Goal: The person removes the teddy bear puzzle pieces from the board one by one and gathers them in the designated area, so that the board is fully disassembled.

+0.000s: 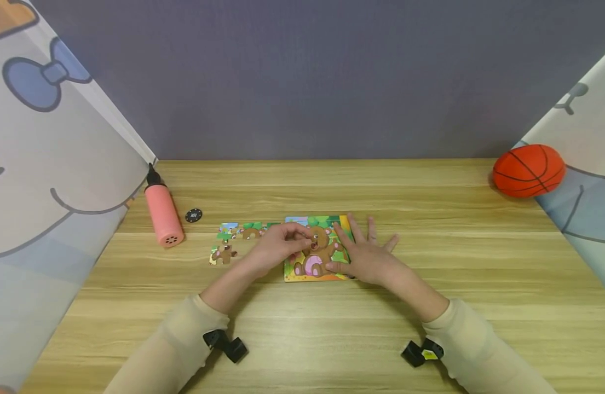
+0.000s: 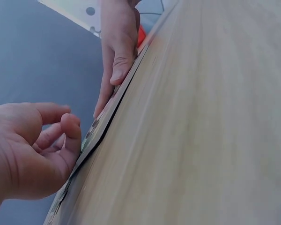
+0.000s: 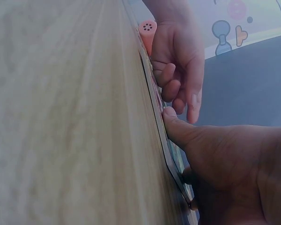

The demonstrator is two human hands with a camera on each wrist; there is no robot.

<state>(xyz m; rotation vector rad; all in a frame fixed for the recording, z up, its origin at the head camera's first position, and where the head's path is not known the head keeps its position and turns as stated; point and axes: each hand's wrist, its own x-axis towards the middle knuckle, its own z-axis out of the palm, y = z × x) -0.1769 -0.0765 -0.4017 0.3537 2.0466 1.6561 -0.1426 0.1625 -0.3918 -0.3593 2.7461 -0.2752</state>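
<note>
The right hand (image 1: 368,257), fingers spread flat, pins the bear jigsaw board (image 1: 316,249) to the counter (image 1: 430,191) so the left hand (image 1: 281,243), fingers curled, can press a piece there.

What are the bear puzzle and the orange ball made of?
The bear puzzle looks like thin printed cardboard: flat, matte, with dark cut edges in the wrist views. The orange ball seems soft foam or rubber, since it looks squashed and dull, not shiny. Neither can be told for sure.
</note>
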